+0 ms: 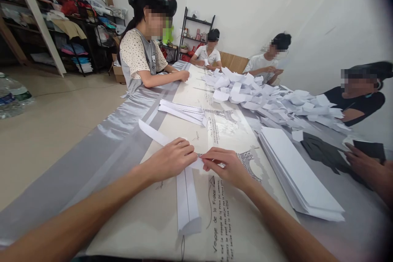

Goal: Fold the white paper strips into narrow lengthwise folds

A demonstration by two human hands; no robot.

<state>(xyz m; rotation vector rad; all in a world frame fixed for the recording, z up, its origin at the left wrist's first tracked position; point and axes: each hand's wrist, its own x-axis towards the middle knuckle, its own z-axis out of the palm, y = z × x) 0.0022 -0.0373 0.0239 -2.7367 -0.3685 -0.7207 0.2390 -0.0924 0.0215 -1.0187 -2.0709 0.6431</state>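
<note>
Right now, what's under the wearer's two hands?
White paper strips run out from under the left hand and right hand, lying on the printed tablecloth. How the strips cross or fold beneath them is covered.

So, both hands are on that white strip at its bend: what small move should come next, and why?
Probably press the crease flat. The left hand and right hand meet where the white paper strip turns, one length running up-left, the other toward the camera.

paper strip [188,196]: its fold hidden under left hand [172,159] and right hand [226,164] | water bottles [12,96]: cut by left edge | co-worker's hand [365,166]: arm leaves right edge | shelf goods [76,12]: too small to tell
</note>
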